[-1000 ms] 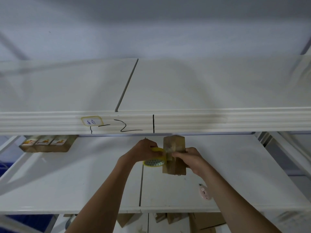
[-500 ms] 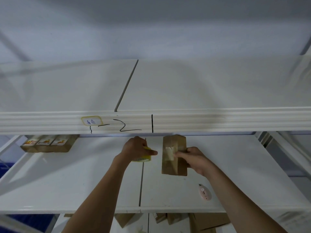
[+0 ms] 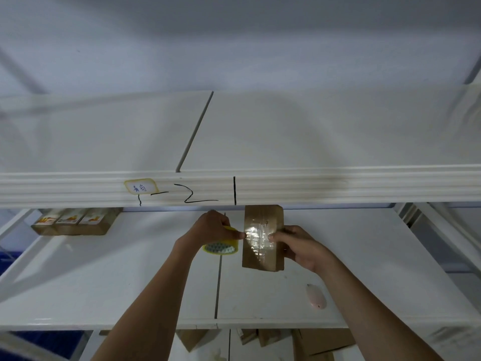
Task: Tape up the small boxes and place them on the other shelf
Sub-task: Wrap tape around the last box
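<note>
A small brown cardboard box [image 3: 263, 217] is held above the middle shelf [image 3: 104, 282], with shiny clear tape across its top face. My right hand [image 3: 299, 246] grips the box from its right side, thumb on the tape. My left hand [image 3: 213, 227] grips a yellow roll of clear tape [image 3: 221, 247] just left of the box, its fingertips touching the box's left edge. Several small boxes with picture labels [image 3: 70, 221] stand in a row at the far left of the same shelf.
A pink box cutter [image 3: 315, 296] lies on the middle shelf near its front edge, below my right forearm. The upper shelf [image 3: 312, 131] runs across above, its front rail marked in black pen. Brown cardboard boxes [image 3: 320, 342] sit on the level below.
My left hand pulled the tape roll away to the left, then brought it back against the box's left edge. More clear tape now covers the box's top face.
</note>
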